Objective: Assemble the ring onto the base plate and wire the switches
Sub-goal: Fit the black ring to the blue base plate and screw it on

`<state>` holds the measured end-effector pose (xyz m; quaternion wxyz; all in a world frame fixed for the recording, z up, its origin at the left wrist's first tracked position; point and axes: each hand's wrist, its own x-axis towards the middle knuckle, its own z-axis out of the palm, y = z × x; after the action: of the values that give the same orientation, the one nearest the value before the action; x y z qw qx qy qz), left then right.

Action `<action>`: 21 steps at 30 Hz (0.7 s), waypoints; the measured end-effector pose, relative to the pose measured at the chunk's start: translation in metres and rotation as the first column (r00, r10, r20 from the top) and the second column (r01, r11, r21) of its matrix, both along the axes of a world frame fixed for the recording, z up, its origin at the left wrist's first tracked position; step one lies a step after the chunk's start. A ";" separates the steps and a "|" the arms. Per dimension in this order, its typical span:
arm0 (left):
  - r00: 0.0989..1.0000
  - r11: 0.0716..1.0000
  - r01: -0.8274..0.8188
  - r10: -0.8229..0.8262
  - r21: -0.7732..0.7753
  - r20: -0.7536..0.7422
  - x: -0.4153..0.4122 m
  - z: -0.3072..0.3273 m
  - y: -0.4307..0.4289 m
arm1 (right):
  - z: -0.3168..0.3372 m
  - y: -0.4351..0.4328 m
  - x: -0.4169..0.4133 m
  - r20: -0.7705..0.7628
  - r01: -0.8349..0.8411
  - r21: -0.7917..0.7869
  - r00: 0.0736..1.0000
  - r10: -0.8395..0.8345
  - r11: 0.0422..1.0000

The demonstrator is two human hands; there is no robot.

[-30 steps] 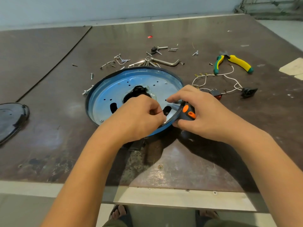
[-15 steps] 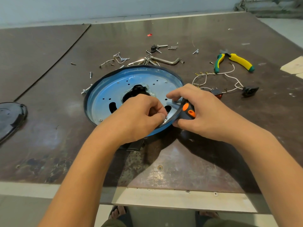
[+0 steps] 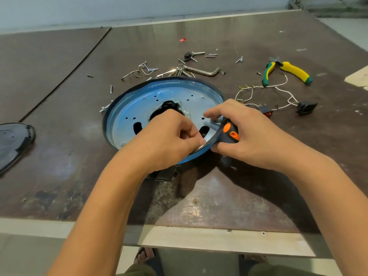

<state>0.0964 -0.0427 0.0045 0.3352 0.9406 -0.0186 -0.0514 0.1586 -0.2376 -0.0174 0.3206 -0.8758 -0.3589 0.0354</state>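
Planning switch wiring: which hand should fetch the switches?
Right, probably. The switches lie right of the plate, just past the right hand; the left hand is farther, at the plate's near rim. But the right grips the screwdriver; set that down first.

**Person, head view.** Left hand (image 3: 169, 140) and right hand (image 3: 251, 136): bare, with short, trimmed nails. One nail (image 3: 202, 140) on the left hand shows plainly, pale and cut close. Left forearm (image 3: 103, 206) and right forearm (image 3: 318, 196): bare along all of their visible length and smooth, each filling more of the view toward the lower corners. Bottom centre: toes of the left foot (image 3: 144, 254) in an open dark sandal (image 3: 156, 260). Further right, a narrow strip of the right foot (image 3: 253, 257); its footwear cannot be made out. Bottom edge: olive-green clothing (image 3: 139, 271) over both legs, its cut not discernible.
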 end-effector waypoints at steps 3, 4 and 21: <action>1.000 1.000 -0.015 0.015 -0.015 -0.011 0.000 0.000 0.000 | 0.000 0.000 0.001 0.003 0.001 -0.008 1.000 -0.001 1.000; 0.999 0.999 -0.035 0.035 -0.016 -0.008 0.000 0.000 0.000 | 0.000 -0.001 0.001 0.002 0.001 -0.010 1.000 -0.001 1.000; 0.997 0.983 -0.060 0.053 0.174 0.049 0.001 -0.001 -0.008 | 0.002 0.001 -0.003 0.014 0.006 -0.017 1.000 -0.005 1.000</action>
<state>0.0976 -0.0507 0.0034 0.2520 0.9675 0.0053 -0.0225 0.1555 -0.2371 -0.0150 0.3109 -0.8797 -0.3585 0.0313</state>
